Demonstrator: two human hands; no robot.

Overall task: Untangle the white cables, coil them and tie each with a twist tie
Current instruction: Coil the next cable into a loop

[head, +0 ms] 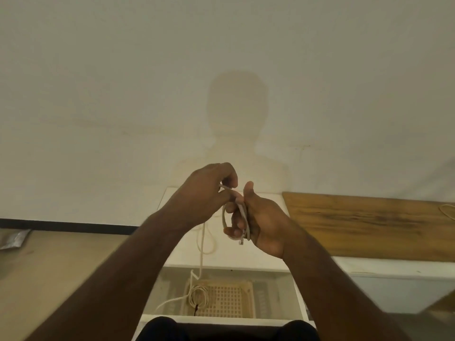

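White cable (242, 217) is wound in a few loops around the fingers of the right hand (261, 222), which is raised palm-up over a white shelf (261, 262). Its fingers curl in around the loops, thumb pointing up, and a plug end hangs just below them. The left hand (206, 190) is just beside it, thumb and forefinger pinching a strand that runs across to the coil. From there the cable drops down past the shelf top to a basket (229, 299) on the lower level. A second coil (198, 296), bound with a dark tie, lies on the basket's left corner, and a loose strand trails off to the left. A wooden board (369, 225) lies to the right, with a thin loop (448, 210) of cable at its far edge. The person's shadow falls on the wall (123, 94).
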